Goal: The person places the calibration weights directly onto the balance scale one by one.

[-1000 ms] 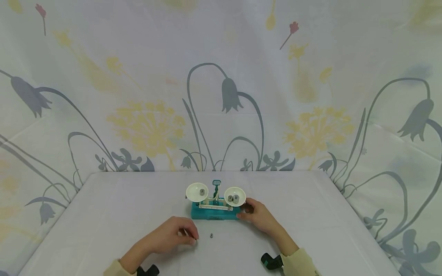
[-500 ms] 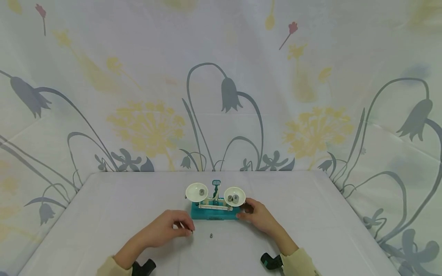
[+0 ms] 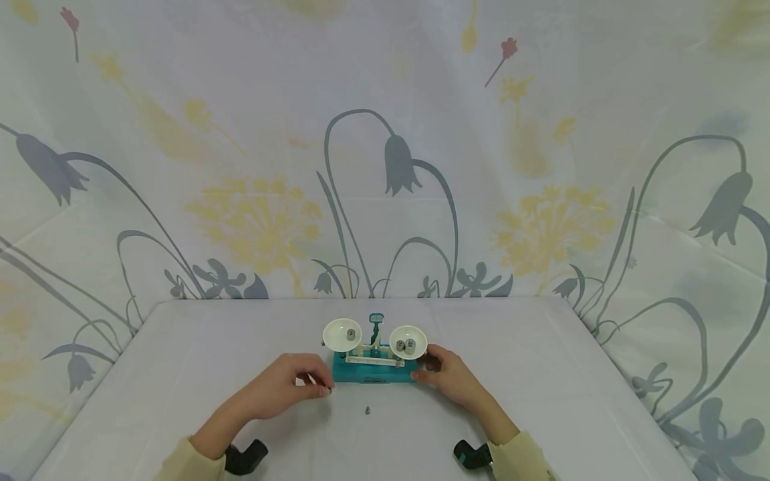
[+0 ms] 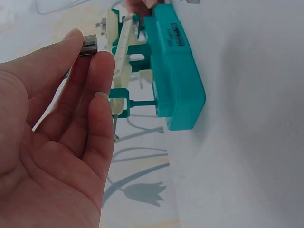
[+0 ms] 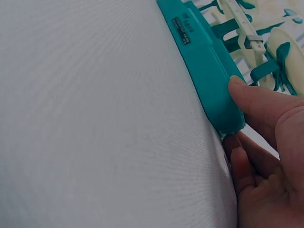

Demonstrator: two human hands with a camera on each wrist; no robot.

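A teal balance scale [image 3: 374,373] with two white pans stands on the table. One grey metal weight [image 3: 351,333] lies in its left pan, and two weights [image 3: 410,346] sit in the right pan. My left hand [image 3: 279,389] pinches a small shiny metal weight [image 4: 90,45] between thumb and fingertips, just left of the scale's base. At the base's right end my right hand [image 3: 451,381] grips it, the thumb on the front edge and the other fingers around the end, as the right wrist view shows. A smaller weight [image 3: 367,410] stands on the cloth in front of the scale.
A white cloth [image 3: 541,374] covers the table. Behind it hangs a floral-printed curtain [image 3: 289,167]. Dark wrist-camera mounts [image 3: 472,455] are by both sleeves.
My left hand has moved up and to the left, away from the small weight on the cloth, still pinching its own weight. The right hand holds its place on the scale.
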